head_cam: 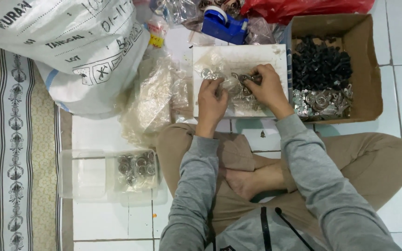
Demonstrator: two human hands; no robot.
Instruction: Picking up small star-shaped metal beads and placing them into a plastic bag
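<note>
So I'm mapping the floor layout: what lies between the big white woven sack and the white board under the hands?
In the head view, a heap of crumpled clear plastic bags fills the stretch between the big white woven sack and the white board.

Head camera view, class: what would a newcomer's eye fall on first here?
Probably the two hands, left hand and right hand, together over a white board at the centre, handling small metal rings in a clear plastic bag. To the right, a cardboard box holds black parts above shiny metal ones.
</note>
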